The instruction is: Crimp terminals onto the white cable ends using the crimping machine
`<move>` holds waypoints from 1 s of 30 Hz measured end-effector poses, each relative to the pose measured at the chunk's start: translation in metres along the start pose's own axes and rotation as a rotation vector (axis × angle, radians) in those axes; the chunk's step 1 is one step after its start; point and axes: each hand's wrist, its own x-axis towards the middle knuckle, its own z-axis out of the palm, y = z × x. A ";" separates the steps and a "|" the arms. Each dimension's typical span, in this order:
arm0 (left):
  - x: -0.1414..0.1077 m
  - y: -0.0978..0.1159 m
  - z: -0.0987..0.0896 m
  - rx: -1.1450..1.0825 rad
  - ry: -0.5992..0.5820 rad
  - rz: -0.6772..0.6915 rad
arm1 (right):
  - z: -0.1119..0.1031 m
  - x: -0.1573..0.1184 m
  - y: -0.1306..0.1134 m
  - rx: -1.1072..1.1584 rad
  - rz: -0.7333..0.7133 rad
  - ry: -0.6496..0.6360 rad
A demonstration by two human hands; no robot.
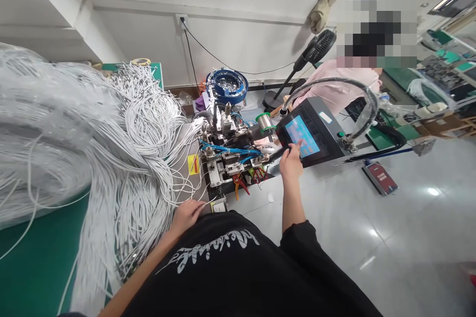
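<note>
Head view shows the right hand (291,164) at a touchscreen (293,130), index finger extended onto its lower part, the other fingers loosely curled around nothing. Whether the fingertip presses the glass cannot be told. The left hand (189,214) rests low at the near edge of the machine (226,146), fingertips together beside thin white cables (145,129); whether it pinches one is unclear.

The touchscreen, just beyond the right hand, glows light blue with rows of paler buttons, set in a black control box (314,108). Between and beyond the hands stands the machine, a dense metal assembly with bright blue tubes (234,149). The cables, slim and glossy white, form a thick tangled heap left of and beyond the left hand, spilling over a green desk (33,267).

A yellow label (194,164) with a red patch sits just beyond the left hand, and a pale blue-white sticker (325,117) marks the control box, beyond the right hand. Their print, like the screen's, is too small to read. White script (219,250) crosses the wearer's black shirt between the forearms, its words not clearly legible.
</note>
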 end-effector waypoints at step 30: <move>0.016 0.028 -0.053 -0.261 0.129 -0.180 | 0.070 -0.160 -0.097 1.116 -0.385 -1.475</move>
